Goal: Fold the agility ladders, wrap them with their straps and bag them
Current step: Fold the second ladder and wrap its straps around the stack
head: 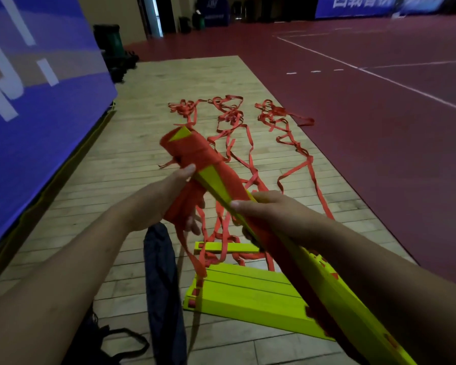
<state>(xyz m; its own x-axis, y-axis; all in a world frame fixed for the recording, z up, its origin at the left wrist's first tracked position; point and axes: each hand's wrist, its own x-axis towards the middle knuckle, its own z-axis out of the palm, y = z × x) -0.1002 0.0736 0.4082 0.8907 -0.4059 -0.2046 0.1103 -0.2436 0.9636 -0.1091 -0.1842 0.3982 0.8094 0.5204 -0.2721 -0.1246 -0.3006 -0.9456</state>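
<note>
I hold a stack of yellow ladder rungs [213, 180] slanting up from lower right to centre, its upper part wound in red strap [192, 151]. My left hand [166, 201] grips the wrapped bundle from below, thumb on the yellow face. My right hand [271, 214] grips the stack lower down. More yellow rungs [248, 293] lie stacked on the wooden floor beneath, with loose red straps [248, 143] trailing away in tangled lines. A dark blue bag [161, 283] lies on the floor by my left forearm.
A blue padded wall [37, 106] runs along the left. The pale wooden floor strip [142, 114] borders a dark red court [379, 114] with white lines. A black strap [127, 341] lies near the bag. Dark green objects [111, 46] stand at the back left.
</note>
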